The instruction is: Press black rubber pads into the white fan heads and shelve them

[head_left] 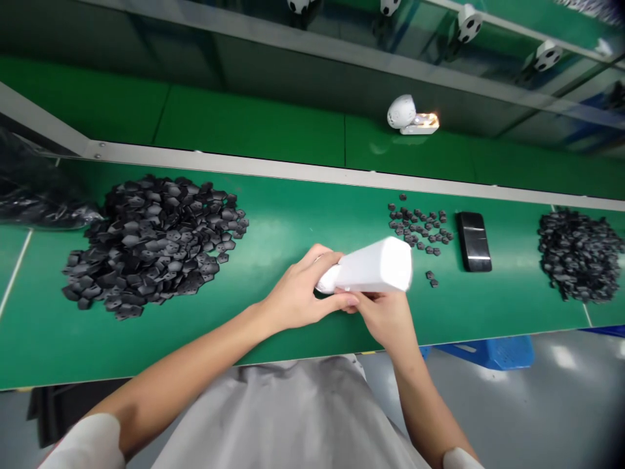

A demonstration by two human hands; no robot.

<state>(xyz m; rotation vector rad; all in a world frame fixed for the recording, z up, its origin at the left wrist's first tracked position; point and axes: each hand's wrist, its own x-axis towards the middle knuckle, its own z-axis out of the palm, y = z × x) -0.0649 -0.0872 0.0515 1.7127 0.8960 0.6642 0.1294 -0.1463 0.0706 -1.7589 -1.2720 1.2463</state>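
Note:
Both my hands hold a white plastic housing (372,267) just above the green work surface (293,221). My left hand (297,293) wraps round its rounded left end, fingers curled. My right hand (385,316) grips it from underneath, thumb and fingers closed on its lower edge. A big heap of black pentagon and hexagon plastic pieces (151,244) lies to the left of my hands. A small scatter of little black parts (420,228) lies just beyond the housing to the right.
A black phone (473,240) lies flat right of the scatter. Another pile of black parts (579,254) sits at the far right. A white ball-shaped unit on a lit base (407,115) rides the conveyor behind. Football-patterned units (469,23) stand farther back. A blue crate (493,352) is below.

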